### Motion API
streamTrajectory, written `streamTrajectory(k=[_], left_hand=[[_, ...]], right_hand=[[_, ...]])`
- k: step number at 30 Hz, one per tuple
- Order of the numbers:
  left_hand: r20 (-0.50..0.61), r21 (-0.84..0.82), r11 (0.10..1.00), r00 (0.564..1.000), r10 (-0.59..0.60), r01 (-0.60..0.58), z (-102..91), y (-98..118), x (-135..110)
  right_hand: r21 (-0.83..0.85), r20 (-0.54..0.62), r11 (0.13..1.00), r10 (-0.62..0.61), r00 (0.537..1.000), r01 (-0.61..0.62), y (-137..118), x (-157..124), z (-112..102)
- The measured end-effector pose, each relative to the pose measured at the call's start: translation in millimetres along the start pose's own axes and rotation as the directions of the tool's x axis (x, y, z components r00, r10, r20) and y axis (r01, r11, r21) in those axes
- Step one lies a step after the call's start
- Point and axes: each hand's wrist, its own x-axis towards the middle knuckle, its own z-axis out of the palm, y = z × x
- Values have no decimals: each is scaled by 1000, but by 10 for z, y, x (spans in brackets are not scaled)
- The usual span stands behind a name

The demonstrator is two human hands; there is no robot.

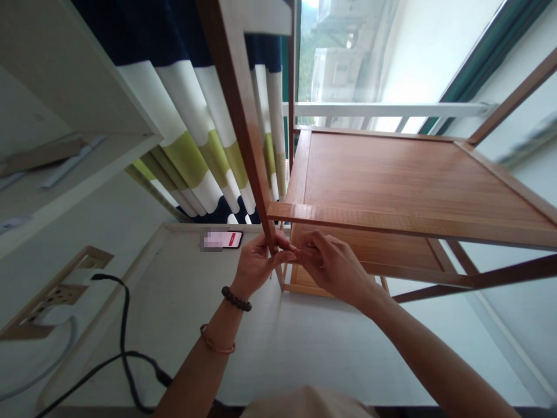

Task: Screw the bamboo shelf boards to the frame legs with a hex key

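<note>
A wooden shelf rack [391, 186] stands on a white tabletop [278, 342]. My left hand [257, 262] is closed around the rack's front left upright post [243, 128], just below the middle shelf. My right hand [331, 264] meets it there, fingers pinched together at the post on something too small to make out. A lower shelf [383, 249] shows behind my hands. I wear two bead bracelets on the left wrist.
A phone [223, 239] lies on the table's far edge. A black cable [126, 342] runs across the left side near a wall socket panel [56, 293]. Striped curtains [195, 145] hang behind, beside a window. White shelving is at the left.
</note>
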Motion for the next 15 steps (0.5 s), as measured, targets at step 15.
streamTrajectory(k=[15], left_hand=[[6, 122, 983, 990, 138, -138, 111, 74, 18]], right_hand=[[-120, 398, 983, 173, 901, -136, 896, -1248, 1215]])
